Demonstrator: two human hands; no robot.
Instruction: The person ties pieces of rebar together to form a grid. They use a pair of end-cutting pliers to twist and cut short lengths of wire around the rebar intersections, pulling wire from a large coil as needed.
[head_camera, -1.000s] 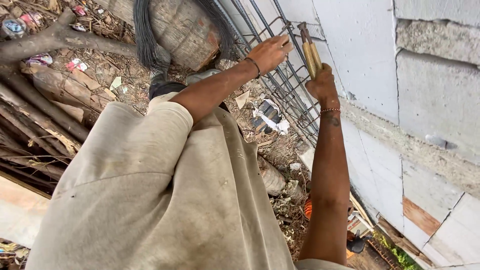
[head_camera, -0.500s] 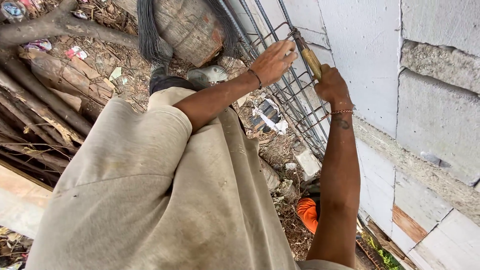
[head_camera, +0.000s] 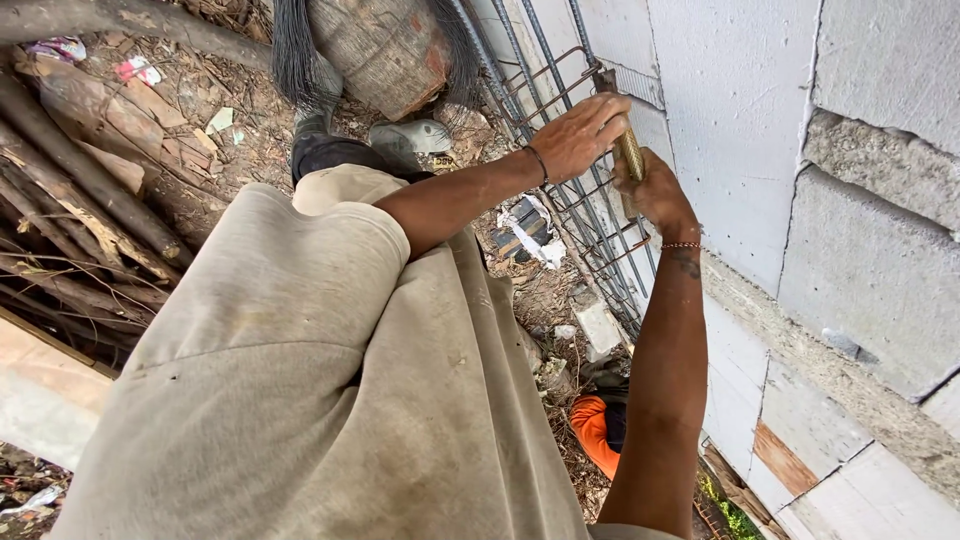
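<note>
While your right hand (head_camera: 655, 190) grips the yellow-handled tool (head_camera: 628, 150), its long axis runs up along the rebar cage (head_camera: 560, 90), your left hand (head_camera: 580, 135) clasping both just above

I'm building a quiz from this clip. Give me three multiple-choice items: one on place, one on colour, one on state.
1. Where is the rebar cage?
A. against the block wall
B. on a bench
C. in a truck

2. What colour is the tool handle?
A. blue
B. yellowish
C. black

3. How is the right hand?
A. open, free
B. flat on the wall
C. closed on the handle

Answers: 1 A, the cage stands beside the block wall. 2 B, the handle looks yellowish. 3 C, its fingers wrap the handle, with the left hand at the cage bars.
</note>
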